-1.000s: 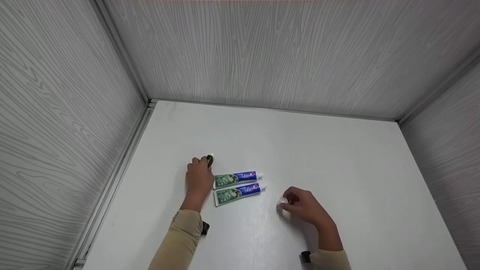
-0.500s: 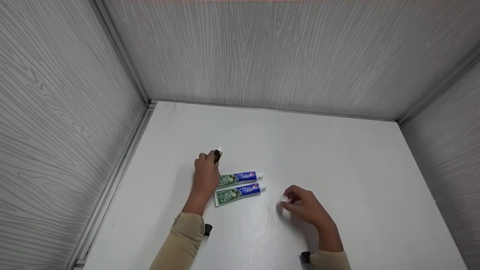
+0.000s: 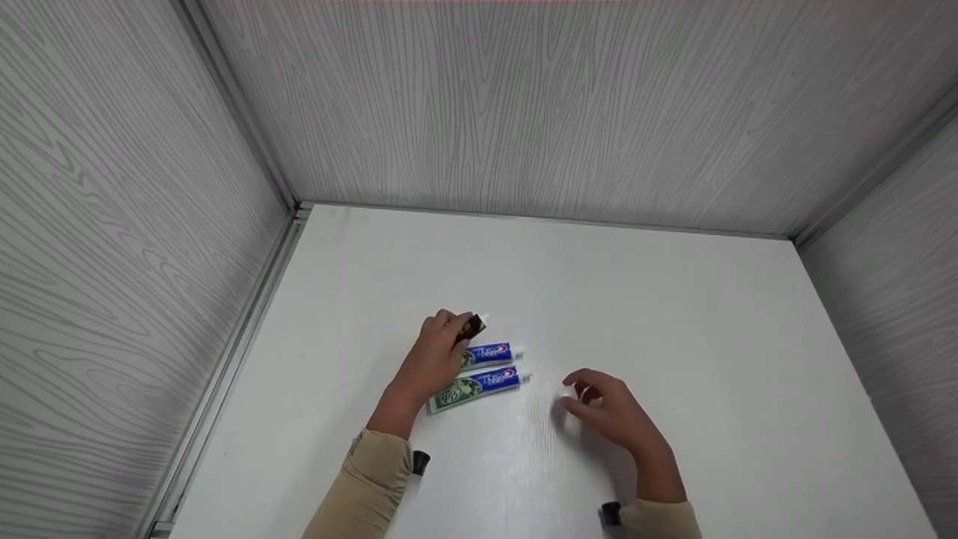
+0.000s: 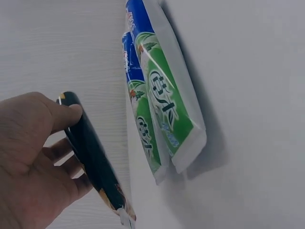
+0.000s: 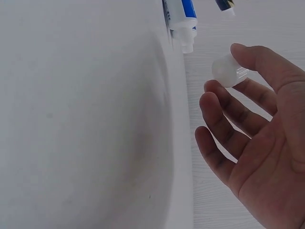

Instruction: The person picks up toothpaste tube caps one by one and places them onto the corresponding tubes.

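My left hand (image 3: pixel 434 358) grips a dark toothpaste tube (image 4: pixel 93 152) with gold details, thumb on one side and fingers on the other. In the head view its white nozzle end points to the upper right. Below it lie two blue-and-green toothpaste tubes (image 3: pixel 483 383) side by side, white nozzles to the right; the left hand overlaps the farther one. Right of those nozzles, my right hand (image 3: pixel 612 412) pinches a small white translucent cap (image 5: pixel 229 70) between thumb and forefinger. The other right fingers are loosely bent.
A white table (image 3: pixel 673 322) carries everything. Grey wood-grain panels (image 3: pixel 479 105) wall it in at the back and both sides, with a metal strip (image 3: pixel 247 322) along the left edge. Black wrist devices (image 3: pixel 611 513) sit under both sleeves.
My left hand has moved right with the dark toothpaste tube, over the farther blue-and-green tube, and turned the nozzle rightward. My right hand has stayed nearly in place with the cap.
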Available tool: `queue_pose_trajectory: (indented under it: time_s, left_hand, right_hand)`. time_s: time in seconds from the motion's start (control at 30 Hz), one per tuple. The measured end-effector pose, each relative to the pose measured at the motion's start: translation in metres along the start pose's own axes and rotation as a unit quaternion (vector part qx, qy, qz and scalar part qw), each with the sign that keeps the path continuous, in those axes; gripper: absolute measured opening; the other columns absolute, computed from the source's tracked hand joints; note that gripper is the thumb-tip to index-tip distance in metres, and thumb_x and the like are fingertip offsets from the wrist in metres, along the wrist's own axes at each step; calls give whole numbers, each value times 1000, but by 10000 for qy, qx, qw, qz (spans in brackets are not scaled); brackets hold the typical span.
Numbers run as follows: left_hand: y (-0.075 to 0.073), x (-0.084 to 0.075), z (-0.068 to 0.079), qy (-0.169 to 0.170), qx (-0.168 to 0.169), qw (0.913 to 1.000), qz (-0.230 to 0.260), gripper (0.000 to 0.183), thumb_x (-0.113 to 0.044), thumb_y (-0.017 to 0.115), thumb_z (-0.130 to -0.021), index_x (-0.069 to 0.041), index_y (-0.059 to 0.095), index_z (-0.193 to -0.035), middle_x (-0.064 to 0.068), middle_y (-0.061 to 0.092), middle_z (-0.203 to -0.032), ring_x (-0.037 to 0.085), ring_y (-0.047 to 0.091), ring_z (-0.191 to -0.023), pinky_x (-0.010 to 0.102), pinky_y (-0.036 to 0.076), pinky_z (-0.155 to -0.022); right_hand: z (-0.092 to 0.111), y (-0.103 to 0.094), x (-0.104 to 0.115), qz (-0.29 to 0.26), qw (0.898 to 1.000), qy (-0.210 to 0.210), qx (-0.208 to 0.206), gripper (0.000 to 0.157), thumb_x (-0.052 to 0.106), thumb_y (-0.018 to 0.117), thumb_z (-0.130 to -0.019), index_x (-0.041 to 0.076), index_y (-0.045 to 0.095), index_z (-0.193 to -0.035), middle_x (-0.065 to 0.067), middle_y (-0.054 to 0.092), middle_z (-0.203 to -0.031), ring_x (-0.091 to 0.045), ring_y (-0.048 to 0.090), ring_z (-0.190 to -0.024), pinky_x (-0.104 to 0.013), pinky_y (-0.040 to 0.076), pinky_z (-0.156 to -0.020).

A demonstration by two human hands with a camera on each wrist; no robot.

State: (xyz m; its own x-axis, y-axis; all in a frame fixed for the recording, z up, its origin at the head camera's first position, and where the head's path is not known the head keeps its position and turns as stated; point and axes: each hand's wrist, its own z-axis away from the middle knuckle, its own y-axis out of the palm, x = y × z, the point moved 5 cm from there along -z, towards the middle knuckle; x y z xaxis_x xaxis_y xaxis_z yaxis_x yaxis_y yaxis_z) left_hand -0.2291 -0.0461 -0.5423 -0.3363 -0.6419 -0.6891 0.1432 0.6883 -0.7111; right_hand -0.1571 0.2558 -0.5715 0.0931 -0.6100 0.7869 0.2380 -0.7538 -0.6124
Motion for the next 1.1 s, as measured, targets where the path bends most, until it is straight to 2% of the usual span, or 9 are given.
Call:
queue_pose_trajectory:
  time_s: [0.1, 0.27, 0.67, 0.8, 1.0, 1.1]
  left_hand:
    - [5, -9, 3, 271, 377, 9989, 60, 46, -12, 57, -110, -5, 52, -155, 14, 57, -134, 29, 53, -123, 50, 51, -109]
    - [11, -22, 6, 625, 532, 9966, -32, 45, -12, 58, -109, -4, 54, -153, 13, 58, -131, 28, 53, -120, 49, 52, -106]
    - [22, -37, 12, 910, 713, 9929, -273, 43, -14, 57, -110, -6, 56, -152, 10, 61, -128, 23, 54, -113, 42, 53, -101]
    - [21, -41, 13, 922, 780, 9923, -281, 42, -14, 57, -110, -7, 57, -151, 9, 61, -126, 22, 53, -111, 41, 53, -100]
    - [19, -47, 15, 986, 958, 9900, -305, 41, -12, 59, -109, -6, 59, -149, 10, 63, -125, 23, 55, -112, 43, 54, -101]
    - [22, -49, 16, 989, 1043, 9890, -361, 41, -12, 59, -108, -6, 60, -149, 10, 63, -125, 23, 56, -112, 43, 54, -101]
  right_hand:
    - [-1, -1, 0, 15, 9999, 0, -108, 38, 26, 81, -96, 12, 70, -129, 0, 68, -102, -16, 65, -91, -32, 55, -83]
    - [-2, -3, 0, 13, 9997, -80, -246, 51, 30, 82, -95, 12, 62, -138, 0, 66, -98, -17, 64, -87, -30, 53, -78]
    - [-1, -3, 1, -94, 9991, 9, -412, 34, 29, 84, -93, 12, 64, -115, 2, 68, -103, -16, 67, -91, -31, 54, -77]
    - [-1, -4, 2, -79, 9992, -47, -400, 32, 29, 83, -94, 13, 66, -116, 3, 69, -106, -17, 66, -93, -32, 55, -80]
    - [-3, -6, 5, -64, 9980, -315, -539, 34, 27, 81, -96, 10, 70, -123, -9, 72, -114, -16, 66, -93, -39, 56, -86]
    - [-3, -7, 7, -32, 9969, -499, -602, 35, 26, 80, -97, 8, 71, -126, -11, 72, -115, -14, 65, -93, -41, 57, -87]
